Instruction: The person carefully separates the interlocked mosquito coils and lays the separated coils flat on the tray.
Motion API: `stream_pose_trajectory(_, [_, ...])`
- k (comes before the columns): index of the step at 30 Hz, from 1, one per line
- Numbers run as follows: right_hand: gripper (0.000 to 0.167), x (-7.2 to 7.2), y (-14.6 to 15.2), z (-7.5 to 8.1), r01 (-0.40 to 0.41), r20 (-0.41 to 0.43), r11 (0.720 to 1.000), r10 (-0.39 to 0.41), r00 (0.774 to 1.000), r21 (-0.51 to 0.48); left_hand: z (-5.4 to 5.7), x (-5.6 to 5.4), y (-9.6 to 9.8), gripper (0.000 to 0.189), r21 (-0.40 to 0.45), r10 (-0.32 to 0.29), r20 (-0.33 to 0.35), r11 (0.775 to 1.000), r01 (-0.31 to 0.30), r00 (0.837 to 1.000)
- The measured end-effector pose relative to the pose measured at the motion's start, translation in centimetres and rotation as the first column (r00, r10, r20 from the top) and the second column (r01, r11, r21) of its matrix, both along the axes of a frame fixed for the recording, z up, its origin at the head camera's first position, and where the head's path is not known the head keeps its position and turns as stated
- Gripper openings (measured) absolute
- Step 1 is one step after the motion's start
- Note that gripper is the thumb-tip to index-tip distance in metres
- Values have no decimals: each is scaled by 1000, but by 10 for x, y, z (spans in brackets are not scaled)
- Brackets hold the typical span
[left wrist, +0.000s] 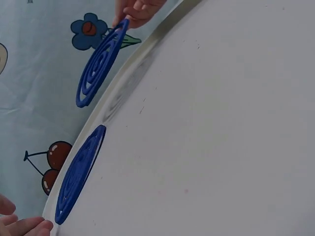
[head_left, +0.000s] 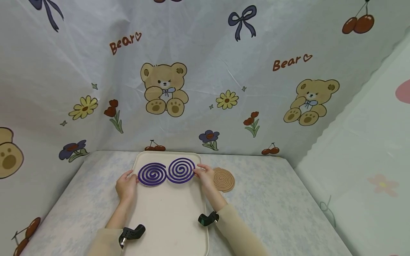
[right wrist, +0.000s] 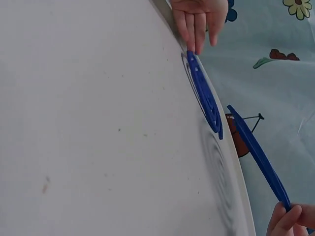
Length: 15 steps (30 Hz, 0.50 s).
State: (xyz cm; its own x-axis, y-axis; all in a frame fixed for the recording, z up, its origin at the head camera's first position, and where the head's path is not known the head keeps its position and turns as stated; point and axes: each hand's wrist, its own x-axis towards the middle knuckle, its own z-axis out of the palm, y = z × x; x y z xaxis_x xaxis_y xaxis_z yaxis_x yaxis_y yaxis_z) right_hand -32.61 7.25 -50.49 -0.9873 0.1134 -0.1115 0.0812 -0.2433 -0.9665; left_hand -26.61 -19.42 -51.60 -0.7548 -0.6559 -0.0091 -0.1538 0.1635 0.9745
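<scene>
Two blue-purple spiral coils, which look like mosquito coils, are side by side at the far end of a cream tray (head_left: pixel 169 220). The left coil (head_left: pixel 153 174) lies on the tray, and the fingertips of my left hand (head_left: pixel 126 186) touch its outer edge with the fingers extended. My right hand (head_left: pixel 206 177) pinches the rim of the right coil (head_left: pixel 182 170) between thumb and fingers. In the left wrist view this second coil (left wrist: pixel 101 66) is tilted and raised above the tray, casting a shadow on it.
A tan spiral coil (head_left: pixel 223 180) lies on the marbled tabletop (head_left: pixel 272 206), right of the tray and behind the right hand. A cloth wall printed with bears (head_left: pixel 164 90) and flowers stands behind the table.
</scene>
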Motion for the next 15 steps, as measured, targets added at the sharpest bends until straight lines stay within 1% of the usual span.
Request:
stream_pose_trajectory(3, [41, -3, 0, -4, 27, 6, 1000, -27, 1000, 13, 2, 1, 1, 40, -23, 12, -5, 1000, -12, 1000])
stream_pose_trajectory(6, [40, -6, -1, -8, 52, 6, 998, -52, 999, 25, 4, 2, 1, 38, 3, 7, -40, 1000, -7, 999])
stream_pose_trajectory(9, [40, -7, -1, -9, 52, 10, 998, -53, 999, 29, 7, 3, 2, 36, 42, -1, -76, 999, 5, 997])
stream_pose_trajectory(12, [40, -2, -1, -4, 34, 1, 999, -34, 999, 27, 9, 5, 3, 35, 72, -7, -96, 997, 14, 995])
stream_pose_trajectory(15, [41, 7, -2, 7, 30, 5, 999, -30, 1000, 33, 11, 6, 3, 35, 84, -17, -103, 996, 25, 995])
